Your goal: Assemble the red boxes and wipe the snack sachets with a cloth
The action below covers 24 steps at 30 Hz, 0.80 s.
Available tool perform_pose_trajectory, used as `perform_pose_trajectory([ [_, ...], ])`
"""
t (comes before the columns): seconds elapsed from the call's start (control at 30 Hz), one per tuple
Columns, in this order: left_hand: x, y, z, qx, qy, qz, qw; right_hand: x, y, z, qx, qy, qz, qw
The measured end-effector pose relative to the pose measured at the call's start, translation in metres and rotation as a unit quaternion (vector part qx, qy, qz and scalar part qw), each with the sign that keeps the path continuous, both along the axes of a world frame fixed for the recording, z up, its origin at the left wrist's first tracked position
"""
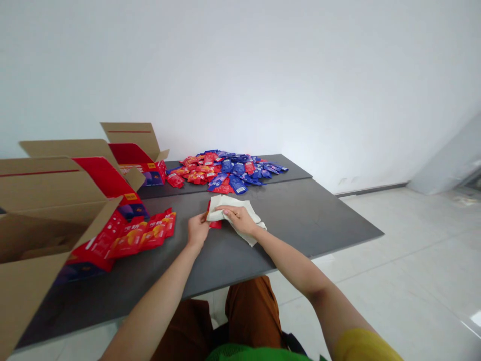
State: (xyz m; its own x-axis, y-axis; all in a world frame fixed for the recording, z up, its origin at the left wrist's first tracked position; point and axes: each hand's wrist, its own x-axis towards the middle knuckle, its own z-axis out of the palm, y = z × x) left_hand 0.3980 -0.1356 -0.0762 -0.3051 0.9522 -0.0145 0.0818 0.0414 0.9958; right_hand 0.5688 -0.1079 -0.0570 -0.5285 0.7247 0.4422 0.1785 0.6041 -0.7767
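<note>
**Left fingers:** Our left hand (197, 231) has its fingers drawn close together, a narrow shape, and the fingertips (205, 217) touch the left edge of the off-white cloth (240, 218), right beside a red packet (215, 224). We cannot tell whether they pinch the cloth or only press against it.

**Right fingers:** Our right hand (238, 219) lies palm down on top of the cloth, its fingers (226, 212) together and nearly straight, pointing left. We see them resting on the cloth, with no clear grip.

**Arms:** Our left arm (158, 296) and right arm (296, 265) reach forward over the table edge and angle inward, so the two hands nearly meet.

**Cloth:** It lies crumpled on the tabletop between and under our hands, with one corner hanging out to the lower right.

**Red packet:** It sits partly under the cloth, with red showing along the cloth's left edge.

**Tabletop:** The dark grey tabletop (319, 220) holds everything in front of us.

**Nearby packets:** A row of overlapping red packets (145, 233) lies left of our hands, against the nearest box.

**Heap:** A heap of red and blue packets (225, 171) lies farther along the table.

**Boxes:** Three open cardboard boxes (52, 210) stand along the left side, flaps raised, with red packaging inside.
</note>
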Motion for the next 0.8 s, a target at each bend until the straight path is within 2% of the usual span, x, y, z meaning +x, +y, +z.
perform_pose_trajectory([
  [0.03, 0.0, -0.003, 0.0, 0.022, 0.11, 0.042, 0.993, -0.001, 0.003, 0.0, -0.012, 0.055, -0.038, 0.998],
  [0.1, 0.0, -0.01, 0.001, 0.041, 0.321, 0.107, 0.94, 0.001, 0.013, 0.002, -0.051, 0.187, -0.119, 0.974],
  [0.17, 0.002, -0.016, 0.002, 0.057, 0.463, 0.117, 0.877, 0.01, 0.026, 0.006, -0.108, 0.329, -0.176, 0.922],
  [0.23, 0.009, -0.019, 0.003, 0.091, 0.544, 0.066, 0.832, 0.026, 0.038, 0.013, -0.156, 0.435, -0.2, 0.864],
  [0.27, 0.014, -0.021, 0.003, 0.109, 0.57, 0.03, 0.814, 0.034, 0.043, 0.016, -0.169, 0.465, -0.205, 0.844],
  [0.33, 0.023, -0.022, 0.004, 0.122, 0.605, -0.034, 0.786, 0.045, 0.049, 0.02, -0.182, 0.474, -0.215, 0.834],
  [0.37, 0.027, -0.023, 0.004, 0.122, 0.614, -0.057, 0.778, 0.046, 0.05, 0.019, -0.181, 0.449, -0.222, 0.846],
  [0.43, 0.032, -0.025, 0.005, 0.121, 0.613, -0.081, 0.777, 0.042, 0.045, 0.012, -0.163, 0.328, -0.222, 0.904],
  [0.5, 0.032, -0.029, 0.007, 0.115, 0.603, -0.093, 0.784, 0.029, 0.035, 0.003, -0.114, 0.126, -0.159, 0.973],
  [0.53, 0.03, -0.031, 0.008, 0.109, 0.6, -0.101, 0.787, 0.022, 0.028, -0.002, -0.076, 0.016, -0.107, 0.991],
  [0.57, 0.028, -0.033, 0.008, 0.101, 0.598, -0.112, 0.787, 0.016, 0.022, -0.006, -0.035, -0.084, -0.053, 0.994],
  [0.63, 0.025, -0.036, 0.009, 0.094, 0.597, -0.142, 0.784, 0.007, 0.014, -0.01, 0.037, -0.232, 0.014, 0.972],
  [0.7, 0.022, -0.038, 0.009, 0.104, 0.598, -0.152, 0.78, 0.006, 0.014, -0.011, 0.077, -0.319, 0.004, 0.945],
  [0.8, 0.021, -0.036, 0.01, 0.103, 0.605, -0.143, 0.777, 0.018, 0.026, -0.012, 0.074, -0.383, -0.084, 0.917],
])
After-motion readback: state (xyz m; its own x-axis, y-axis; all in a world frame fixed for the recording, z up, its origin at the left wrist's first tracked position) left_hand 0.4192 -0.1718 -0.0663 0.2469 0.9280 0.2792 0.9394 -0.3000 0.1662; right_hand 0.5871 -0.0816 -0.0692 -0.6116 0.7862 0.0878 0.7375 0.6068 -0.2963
